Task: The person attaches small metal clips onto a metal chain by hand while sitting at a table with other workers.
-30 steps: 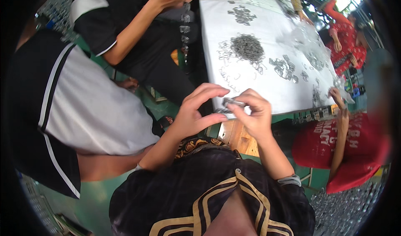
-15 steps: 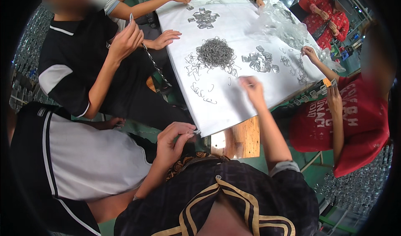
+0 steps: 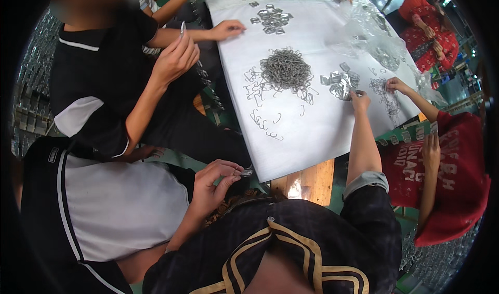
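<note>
The left hand [image 3: 215,182] is bent inward in front of the body, just off the near left corner of the white-covered bench [image 3: 296,148], its thumb and forefinger clamped on a small metal piece [image 3: 246,173]. The right arm reaches out over the near edge with the sleeve cuffed, and the right hand [image 3: 359,102] points away, its fingertips close together at the near right side of a pile of flat metal pieces [image 3: 339,82], though I cannot tell whether they grip one; metal hooks [image 3: 286,69] are heaped nearer the left edge.
</note>
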The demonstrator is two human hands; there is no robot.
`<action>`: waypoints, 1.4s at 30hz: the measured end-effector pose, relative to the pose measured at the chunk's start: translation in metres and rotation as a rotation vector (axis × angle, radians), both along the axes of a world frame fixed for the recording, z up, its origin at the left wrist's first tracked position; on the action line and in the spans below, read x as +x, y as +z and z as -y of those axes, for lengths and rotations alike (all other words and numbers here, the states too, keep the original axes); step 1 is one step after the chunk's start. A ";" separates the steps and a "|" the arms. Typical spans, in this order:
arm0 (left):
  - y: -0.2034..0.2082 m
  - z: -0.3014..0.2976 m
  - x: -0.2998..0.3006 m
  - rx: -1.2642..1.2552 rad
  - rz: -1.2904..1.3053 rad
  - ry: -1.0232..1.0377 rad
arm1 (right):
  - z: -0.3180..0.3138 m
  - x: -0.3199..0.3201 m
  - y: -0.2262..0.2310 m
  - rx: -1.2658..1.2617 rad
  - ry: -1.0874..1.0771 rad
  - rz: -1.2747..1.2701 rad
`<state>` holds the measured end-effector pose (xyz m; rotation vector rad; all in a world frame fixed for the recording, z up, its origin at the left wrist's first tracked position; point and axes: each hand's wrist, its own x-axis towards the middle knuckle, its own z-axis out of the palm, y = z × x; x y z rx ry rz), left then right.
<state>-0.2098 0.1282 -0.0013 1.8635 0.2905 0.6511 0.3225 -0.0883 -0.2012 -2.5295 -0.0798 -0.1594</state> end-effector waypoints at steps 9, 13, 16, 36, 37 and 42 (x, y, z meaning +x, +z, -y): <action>-0.014 -0.006 0.008 -0.080 -0.011 -0.058 | 0.001 -0.088 0.055 0.013 0.105 0.124; -0.032 -0.004 0.013 -0.143 -0.043 -0.100 | -0.041 -0.182 0.108 0.661 0.489 -0.265; -0.043 0.000 0.020 -0.141 -0.056 -0.114 | -0.068 -0.274 0.161 0.760 0.785 -0.556; -0.045 -0.003 0.025 -0.013 -0.237 -0.237 | -0.075 -0.378 0.196 0.598 1.039 -0.430; -0.047 -0.011 0.029 -0.092 -0.229 -0.280 | -0.074 -0.378 0.195 0.603 1.031 -0.428; -0.089 -0.074 0.092 0.032 -0.284 -0.033 | -0.073 -0.383 0.197 0.608 1.013 -0.391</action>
